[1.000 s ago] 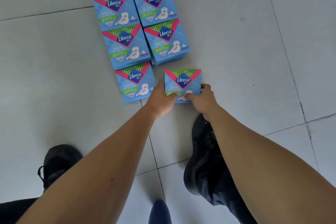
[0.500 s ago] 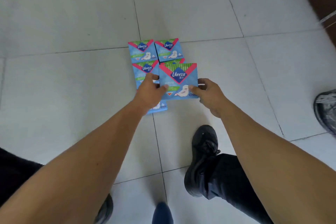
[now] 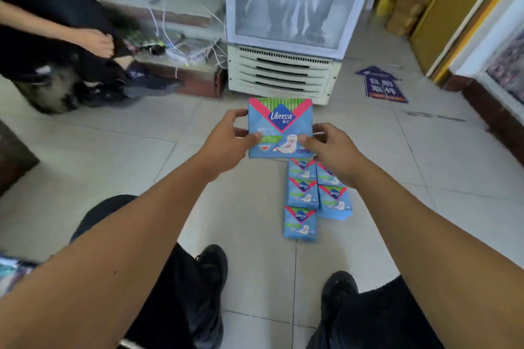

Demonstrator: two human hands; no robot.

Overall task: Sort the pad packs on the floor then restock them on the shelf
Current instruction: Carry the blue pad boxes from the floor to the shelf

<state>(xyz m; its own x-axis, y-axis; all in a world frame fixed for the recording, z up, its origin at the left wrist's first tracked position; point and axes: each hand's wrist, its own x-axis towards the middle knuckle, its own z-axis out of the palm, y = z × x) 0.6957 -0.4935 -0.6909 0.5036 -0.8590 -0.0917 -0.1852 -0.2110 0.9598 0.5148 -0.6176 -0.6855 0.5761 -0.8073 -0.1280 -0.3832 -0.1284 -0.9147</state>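
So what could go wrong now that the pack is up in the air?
The held pack is pinched only at its lower corners by the left hand and right hand, so it might slip and fall. The packs on the floor lie just ahead of the black shoes; a step forward could kick or squash them. Another person sits close by, easy to bump.

held pack above floor packs, fridge behind

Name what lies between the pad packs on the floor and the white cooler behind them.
In the head view, bare floor tile lies between the floor packs and the cooler. The held pad pack, gripped by the left hand and right hand, overlaps that stretch.
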